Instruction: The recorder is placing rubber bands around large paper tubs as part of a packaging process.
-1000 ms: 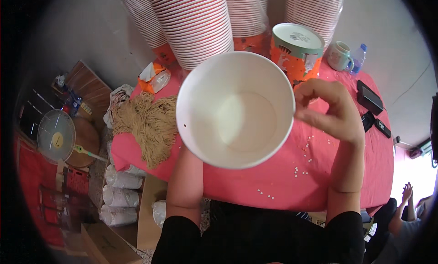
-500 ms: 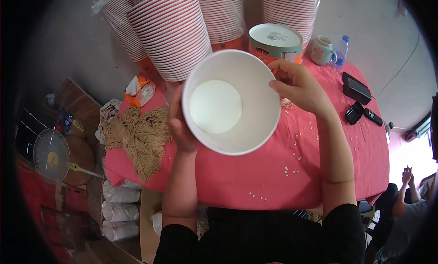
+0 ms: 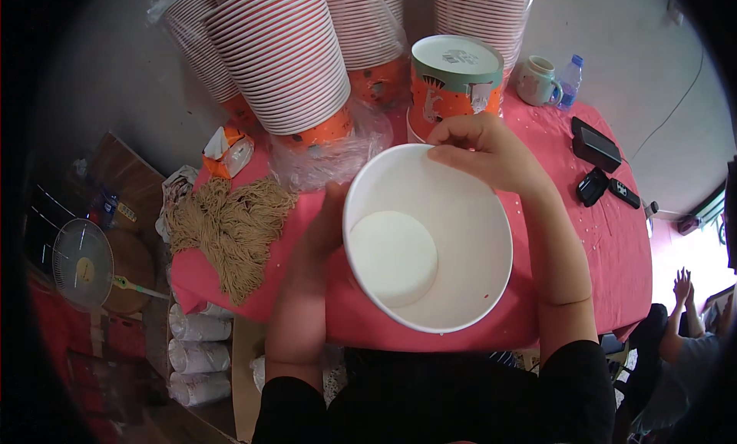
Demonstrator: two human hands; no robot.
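A large white-lined paper bucket (image 3: 468, 244) is tilted in front of me, its open mouth facing me, with the round bottom visible inside. My left hand (image 3: 328, 217) supports its left side; those fingers are partly hidden behind the wall. At the far rim, my right hand (image 3: 484, 150) pinches the edge between thumb and fingers. A small red speck shows on the inner wall near the lower right. Just beyond my right hand stands an orange bucket with a green-edged white lid (image 3: 457, 56).
Tall stacks of nested buckets (image 3: 284, 67), some in clear plastic, line the back. A bundle of tan strings (image 3: 226, 229) lies left on the pink tablecloth (image 3: 599, 290). A mug (image 3: 537, 83), a bottle (image 3: 570, 81) and black cases (image 3: 596, 146) are at right. Another person (image 3: 683, 352) sits far right.
The bucket has come down toward me and a little to the right, with both hands still on it. More of the lidded orange bucket and of the plastic around the stack now shows.
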